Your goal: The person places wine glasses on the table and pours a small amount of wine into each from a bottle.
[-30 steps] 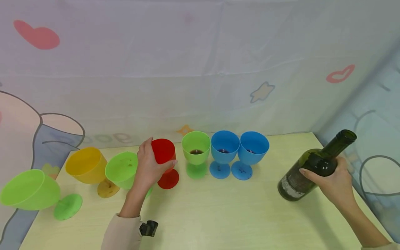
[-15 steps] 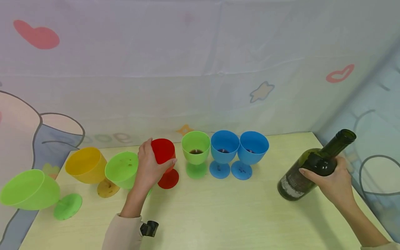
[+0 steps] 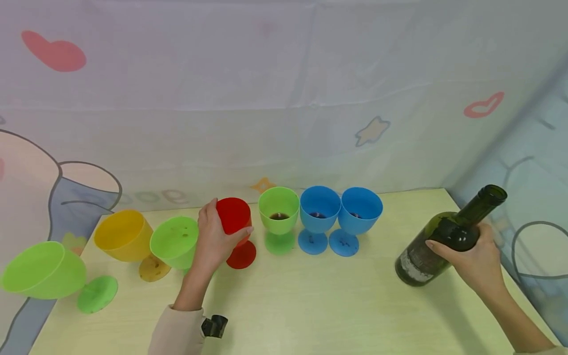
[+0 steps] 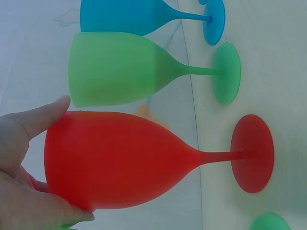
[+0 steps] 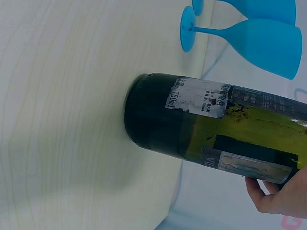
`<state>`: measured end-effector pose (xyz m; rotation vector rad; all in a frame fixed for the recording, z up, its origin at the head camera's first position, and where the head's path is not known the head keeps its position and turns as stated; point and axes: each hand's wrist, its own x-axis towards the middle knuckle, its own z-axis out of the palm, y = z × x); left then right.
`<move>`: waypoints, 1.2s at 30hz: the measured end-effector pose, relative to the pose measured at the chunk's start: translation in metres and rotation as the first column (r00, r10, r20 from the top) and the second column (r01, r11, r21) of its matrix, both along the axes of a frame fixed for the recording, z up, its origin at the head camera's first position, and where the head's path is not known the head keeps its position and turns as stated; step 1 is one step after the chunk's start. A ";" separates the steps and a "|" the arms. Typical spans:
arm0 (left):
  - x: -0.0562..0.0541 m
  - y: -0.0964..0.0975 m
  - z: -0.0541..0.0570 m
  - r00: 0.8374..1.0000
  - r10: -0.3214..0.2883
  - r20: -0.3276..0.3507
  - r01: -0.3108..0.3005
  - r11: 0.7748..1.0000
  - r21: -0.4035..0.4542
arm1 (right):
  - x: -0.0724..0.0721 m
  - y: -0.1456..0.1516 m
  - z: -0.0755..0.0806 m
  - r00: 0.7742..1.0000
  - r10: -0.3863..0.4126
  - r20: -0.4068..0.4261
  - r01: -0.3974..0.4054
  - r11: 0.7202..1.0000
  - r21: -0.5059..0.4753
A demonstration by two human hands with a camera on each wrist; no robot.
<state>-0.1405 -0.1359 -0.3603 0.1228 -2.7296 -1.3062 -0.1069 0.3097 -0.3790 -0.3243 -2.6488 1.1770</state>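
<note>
My left hand (image 3: 215, 239) grips the red goblet (image 3: 234, 215) by its bowl near the rim, thumb on the right side and fingers on the left. In the left wrist view the red goblet (image 4: 120, 160) stands upright with its foot on the table. At the right, my right hand (image 3: 475, 261) holds a dark green wine bottle (image 3: 437, 236) around its upper body. The right wrist view shows the bottle (image 5: 206, 120) with a worn label and dark liquid at the bottom, its base close to the tabletop. Its neck is uncorked.
Right of the red goblet stand a green goblet (image 3: 278, 209) and two blue goblets (image 3: 319, 209), [each with dark liquid inside]. To the left are another green goblet (image 3: 174, 241), a yellow goblet (image 3: 123, 235) and a green one (image 3: 44, 270) near the table's left edge. A printed cloth (image 3: 284, 98) hangs behind.
Almost nothing differs. My left hand and the red goblet have shifted very slightly to the right; the right hand and bottle stay in place.
</note>
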 end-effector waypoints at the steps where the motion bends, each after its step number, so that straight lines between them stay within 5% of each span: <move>1: 0.000 0.000 0.000 1.000 0.000 0.000 0.000 1.000 0.000 | 0.000 0.000 0.000 1.000 -0.001 0.001 0.001 1.000 0.001; 20: 0.006 0.004 -0.005 0.999 0.022 -0.043 -0.019 0.998 0.054 | 0.001 -0.001 0.000 1.000 0.006 -0.005 -0.006 1.000 0.002; 36: 0.035 0.011 0.002 0.993 -0.001 -0.116 0.021 0.985 0.170 | 0.001 -0.002 0.000 0.999 0.051 -0.013 -0.051 0.999 0.010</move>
